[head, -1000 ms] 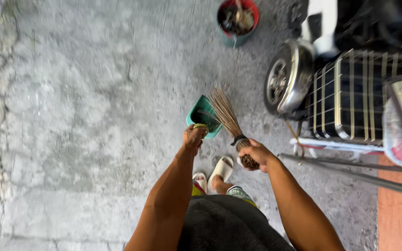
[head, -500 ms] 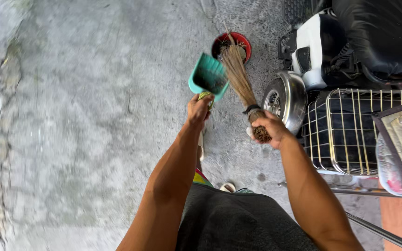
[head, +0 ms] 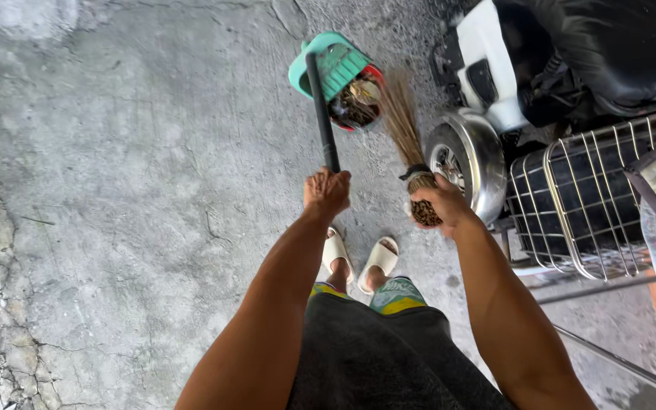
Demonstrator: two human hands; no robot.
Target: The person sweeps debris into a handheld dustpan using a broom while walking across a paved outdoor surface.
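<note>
My left hand (head: 326, 190) grips the black handle (head: 322, 110) of a teal dustpan (head: 328, 67), whose pan is tipped over a red bucket (head: 358, 102) holding dry debris. My right hand (head: 436, 206) holds a short stick broom (head: 405, 121) by its bound end, bristles pointing away toward the bucket. My feet in pale slippers (head: 358, 258) stand on the concrete floor below the hands.
A small vehicle with a chrome-capped wheel (head: 461, 163) and a black seat (head: 609, 45) stands at the right. A wire basket (head: 594, 205) and a metal bar (head: 616, 364) sit beside it. Cracked grey concrete (head: 115, 190) spreads to the left.
I have stepped closer to the bucket. My left hand has slid down the handle and tipped the dustpan over the bucket; the broom stays in my right hand.
</note>
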